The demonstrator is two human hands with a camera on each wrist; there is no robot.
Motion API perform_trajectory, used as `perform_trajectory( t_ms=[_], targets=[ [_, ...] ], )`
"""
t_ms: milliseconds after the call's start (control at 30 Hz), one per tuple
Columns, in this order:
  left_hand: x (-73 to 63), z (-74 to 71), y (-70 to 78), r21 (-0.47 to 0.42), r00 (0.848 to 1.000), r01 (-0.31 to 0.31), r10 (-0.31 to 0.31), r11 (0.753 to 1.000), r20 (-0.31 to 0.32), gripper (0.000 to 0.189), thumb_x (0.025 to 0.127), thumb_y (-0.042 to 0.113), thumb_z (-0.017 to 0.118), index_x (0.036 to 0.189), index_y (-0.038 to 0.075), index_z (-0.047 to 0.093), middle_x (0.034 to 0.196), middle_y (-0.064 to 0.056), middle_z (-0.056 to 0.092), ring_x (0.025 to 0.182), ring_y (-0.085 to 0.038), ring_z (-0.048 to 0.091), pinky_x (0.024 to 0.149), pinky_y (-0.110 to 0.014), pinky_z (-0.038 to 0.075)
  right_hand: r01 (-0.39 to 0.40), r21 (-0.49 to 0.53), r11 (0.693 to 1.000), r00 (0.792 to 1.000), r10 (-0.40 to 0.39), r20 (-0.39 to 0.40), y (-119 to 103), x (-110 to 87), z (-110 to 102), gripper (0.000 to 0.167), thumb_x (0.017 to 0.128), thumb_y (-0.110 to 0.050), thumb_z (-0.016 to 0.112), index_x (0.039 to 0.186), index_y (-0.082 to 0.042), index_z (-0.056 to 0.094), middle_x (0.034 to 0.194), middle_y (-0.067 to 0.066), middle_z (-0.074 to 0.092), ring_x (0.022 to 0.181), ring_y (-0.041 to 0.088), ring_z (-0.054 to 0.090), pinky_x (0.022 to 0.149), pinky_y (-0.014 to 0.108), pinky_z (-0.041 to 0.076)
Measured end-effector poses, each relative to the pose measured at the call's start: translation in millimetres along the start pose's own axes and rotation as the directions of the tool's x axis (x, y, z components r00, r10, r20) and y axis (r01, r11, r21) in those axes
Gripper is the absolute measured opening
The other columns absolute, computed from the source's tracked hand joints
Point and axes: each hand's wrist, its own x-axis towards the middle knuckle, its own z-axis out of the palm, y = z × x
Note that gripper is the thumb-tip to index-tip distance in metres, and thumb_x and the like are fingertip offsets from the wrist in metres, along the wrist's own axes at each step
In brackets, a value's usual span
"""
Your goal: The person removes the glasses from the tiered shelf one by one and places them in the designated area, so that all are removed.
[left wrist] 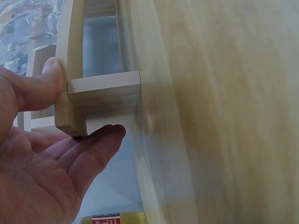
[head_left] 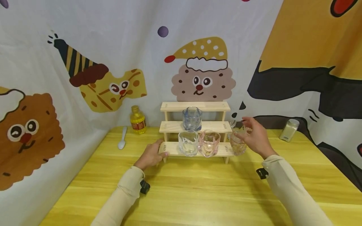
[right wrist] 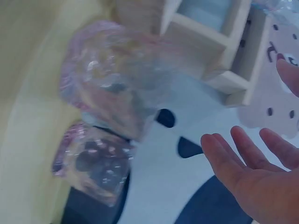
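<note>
My left hand (head_left: 151, 154) holds the left end of the lowest board of a three-step wooden rack (head_left: 195, 106). In the left wrist view its thumb (left wrist: 39, 86) lies on one side of the board end and its fingers on the other. My right hand (head_left: 255, 136) is beside the rack's right end, close to a pinkish faceted glass (head_left: 238, 146). In the right wrist view the fingers (right wrist: 222, 158) are spread and hold nothing; a second pinkish glass (right wrist: 96, 163) stands near the first. A clear glass (head_left: 188, 144) and a pink glass (head_left: 209, 144) stand on the lowest step, a blue glass (head_left: 192, 119) on the middle one.
To the left of the rack are a bottle of yellow liquid (head_left: 138, 121) and a pale spoon (head_left: 122, 138) on the wooden table (head_left: 181, 191). A shaker jar (head_left: 289, 130) stands at the far right. A cartoon-printed cloth (head_left: 127, 40) hangs behind.
</note>
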Motion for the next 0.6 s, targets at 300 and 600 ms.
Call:
perform_trajectory(
  t_ms=[300, 600],
  targets=[
    [0.9, -1.4, -0.3, 0.007, 1.000, -0.011, 0.011, 1.000, -0.002, 0.064, 0.095, 0.026, 0.071, 0.148, 0.004, 0.045, 0.129, -0.024, 0.065, 0.120, -0.038, 0.062, 0.100, -0.050, 0.051, 0.052, 0.080, 0.995, 0.998, -0.048, -0.052, -33.9, 7.8, 5.8, 0.071, 0.093, -0.021, 0.074, 0.152, -0.004, 0.038, 0.144, 0.028, 0.052, 0.132, 0.044, 0.052, 0.105, 0.058, 0.047],
    [0.3, -2.3, 0.2, 0.022, 1.000, -0.023, 0.022, 1.000, 0.005, 0.065, 0.095, 0.026, 0.071, 0.149, 0.002, 0.043, 0.136, -0.028, 0.061, 0.128, -0.044, 0.056, 0.107, -0.054, 0.047, 0.036, 0.206, 0.978, 0.999, -0.042, 0.029, -62.0, 24.6, 31.2, 0.072, 0.093, -0.022, 0.073, 0.154, -0.008, 0.036, 0.144, 0.024, 0.051, 0.133, 0.041, 0.052, 0.109, 0.055, 0.046]
  ],
)
